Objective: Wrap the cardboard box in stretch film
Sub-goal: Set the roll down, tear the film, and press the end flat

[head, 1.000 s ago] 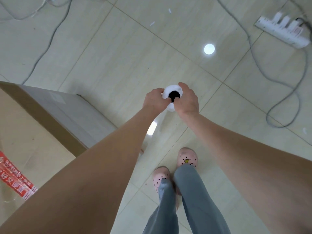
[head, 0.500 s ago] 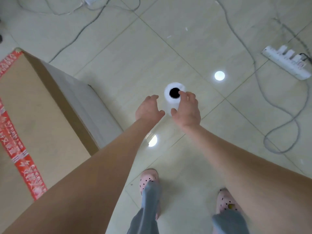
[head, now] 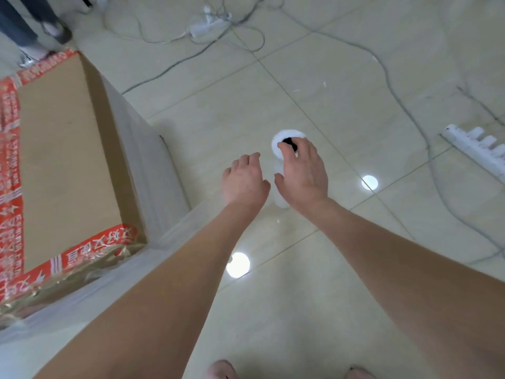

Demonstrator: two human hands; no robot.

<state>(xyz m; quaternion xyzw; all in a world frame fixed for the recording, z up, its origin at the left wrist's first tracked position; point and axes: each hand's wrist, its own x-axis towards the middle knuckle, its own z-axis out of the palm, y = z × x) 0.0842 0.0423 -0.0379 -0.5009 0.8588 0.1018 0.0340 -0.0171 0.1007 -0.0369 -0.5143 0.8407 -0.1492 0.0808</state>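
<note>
Pale tiled floor (head: 314, 64), cables strewn. Stretch film roll (head: 281, 143) upright on floor, directly under right hand (head: 302, 173); fingers spread over roll top, not clamped. Left hand (head: 244, 180) open, just beside roll, apart from it. Cardboard box (head: 65, 160) left of hands, sides film-covered. Red tape (head: 9, 149) with white characters, unreadable. Roll white, dark core hole.

Both forearms are bare to the edge of the view, with no sleeves, watch or rings on the left hand (head: 244, 180) or the right hand (head: 303, 173). Pale pink shoe toes (head: 221, 370) show at the bottom edge, one with small dark dots
</note>
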